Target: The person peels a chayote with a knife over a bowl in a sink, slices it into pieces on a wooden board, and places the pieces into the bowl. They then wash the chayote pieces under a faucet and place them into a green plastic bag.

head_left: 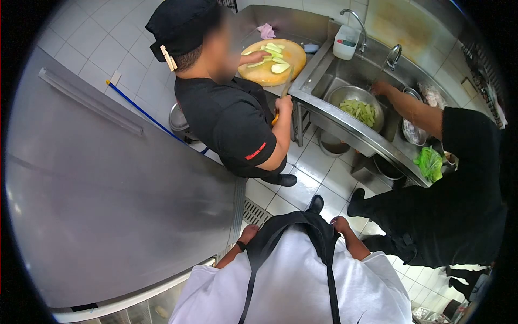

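My left hand (249, 234), with a dark band at the wrist, is at the left edge of the black apron (286, 220) over my white top. Its fingers look curled, and what they hold, if anything, is hidden. On the apron's other side, my right hand (340, 224) has its fingers closed at the cloth edge. Ahead, a co-worker in black holds a knife (290, 81) beside a round cutting board (298, 55) with pale green vegetable pieces (280, 68). At the sink, another person reaches toward a metal bowl (381, 110) of sliced green vegetable (359, 112).
A large grey metal panel (124, 178) stands close on my left. The steel sink counter (372, 141) runs along the back right, with a green plastic bag (429, 163) on it. Pots (333, 144) sit beneath. A floor drain grate (256, 211) lies before me in the tiles.
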`<state>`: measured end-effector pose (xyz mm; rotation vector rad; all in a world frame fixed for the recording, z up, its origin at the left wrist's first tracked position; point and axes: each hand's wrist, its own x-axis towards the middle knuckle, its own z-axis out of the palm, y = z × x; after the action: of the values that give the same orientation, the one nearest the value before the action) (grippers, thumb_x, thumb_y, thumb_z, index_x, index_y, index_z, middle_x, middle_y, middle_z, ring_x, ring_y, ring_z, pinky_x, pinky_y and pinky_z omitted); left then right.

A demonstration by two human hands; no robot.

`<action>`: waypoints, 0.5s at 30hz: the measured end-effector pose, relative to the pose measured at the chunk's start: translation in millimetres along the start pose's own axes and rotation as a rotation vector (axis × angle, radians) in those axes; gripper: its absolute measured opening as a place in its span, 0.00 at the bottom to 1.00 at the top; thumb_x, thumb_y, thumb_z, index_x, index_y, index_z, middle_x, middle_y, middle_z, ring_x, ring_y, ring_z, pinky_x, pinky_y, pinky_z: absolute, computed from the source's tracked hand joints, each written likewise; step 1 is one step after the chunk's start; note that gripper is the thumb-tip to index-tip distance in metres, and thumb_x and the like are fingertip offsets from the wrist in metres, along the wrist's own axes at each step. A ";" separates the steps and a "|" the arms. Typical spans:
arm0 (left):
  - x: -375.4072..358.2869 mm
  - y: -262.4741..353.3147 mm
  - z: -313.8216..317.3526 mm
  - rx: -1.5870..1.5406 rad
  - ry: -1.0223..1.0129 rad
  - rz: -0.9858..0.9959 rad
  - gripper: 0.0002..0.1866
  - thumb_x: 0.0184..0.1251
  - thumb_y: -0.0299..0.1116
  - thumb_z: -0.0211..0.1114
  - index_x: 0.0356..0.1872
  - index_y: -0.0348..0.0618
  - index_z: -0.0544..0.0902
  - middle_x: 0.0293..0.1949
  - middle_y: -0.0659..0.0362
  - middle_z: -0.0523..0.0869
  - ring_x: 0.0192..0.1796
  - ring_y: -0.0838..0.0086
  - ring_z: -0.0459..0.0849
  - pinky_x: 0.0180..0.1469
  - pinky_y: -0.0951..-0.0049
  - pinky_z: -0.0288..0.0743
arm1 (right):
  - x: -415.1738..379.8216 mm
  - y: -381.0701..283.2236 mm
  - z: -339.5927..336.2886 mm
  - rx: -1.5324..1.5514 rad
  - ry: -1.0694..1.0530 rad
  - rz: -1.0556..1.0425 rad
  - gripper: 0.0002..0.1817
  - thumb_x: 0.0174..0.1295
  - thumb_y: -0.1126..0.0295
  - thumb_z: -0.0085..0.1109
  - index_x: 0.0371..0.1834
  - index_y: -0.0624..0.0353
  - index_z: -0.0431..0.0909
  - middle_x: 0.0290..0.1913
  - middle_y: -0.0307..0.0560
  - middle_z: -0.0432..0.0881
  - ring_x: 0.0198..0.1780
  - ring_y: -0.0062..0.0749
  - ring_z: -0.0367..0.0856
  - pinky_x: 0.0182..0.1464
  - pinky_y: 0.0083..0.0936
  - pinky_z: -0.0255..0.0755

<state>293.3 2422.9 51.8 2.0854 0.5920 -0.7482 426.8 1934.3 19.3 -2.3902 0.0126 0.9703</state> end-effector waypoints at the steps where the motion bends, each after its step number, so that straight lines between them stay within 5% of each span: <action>1: 1.0 -2.0 0.7 0.006 -0.001 0.019 0.15 0.71 0.40 0.57 0.42 0.41 0.87 0.42 0.50 0.89 0.47 0.56 0.87 0.51 0.61 0.77 | -0.6 -0.6 0.0 0.004 -0.007 0.019 0.13 0.51 0.65 0.64 0.39 0.48 0.91 0.41 0.49 0.90 0.45 0.44 0.89 0.51 0.35 0.81; 10: -0.8 -9.7 3.5 -0.087 0.002 -0.057 0.14 0.71 0.39 0.59 0.44 0.44 0.88 0.39 0.54 0.91 0.42 0.64 0.88 0.46 0.65 0.78 | 12.3 17.9 17.7 -0.020 -0.002 0.022 0.13 0.50 0.63 0.67 0.39 0.49 0.92 0.39 0.48 0.91 0.43 0.42 0.89 0.49 0.34 0.81; 15: -3.5 -3.9 -3.6 -0.075 0.006 0.057 0.16 0.72 0.41 0.57 0.45 0.41 0.87 0.40 0.50 0.90 0.42 0.60 0.88 0.46 0.62 0.79 | 4.6 7.7 13.8 0.048 0.018 0.048 0.14 0.47 0.66 0.68 0.40 0.49 0.92 0.34 0.51 0.90 0.38 0.42 0.90 0.47 0.33 0.82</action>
<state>289.5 2427.5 53.8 2.0272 0.5535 -0.6773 419.7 1935.5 4.4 -2.3644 0.0988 0.9600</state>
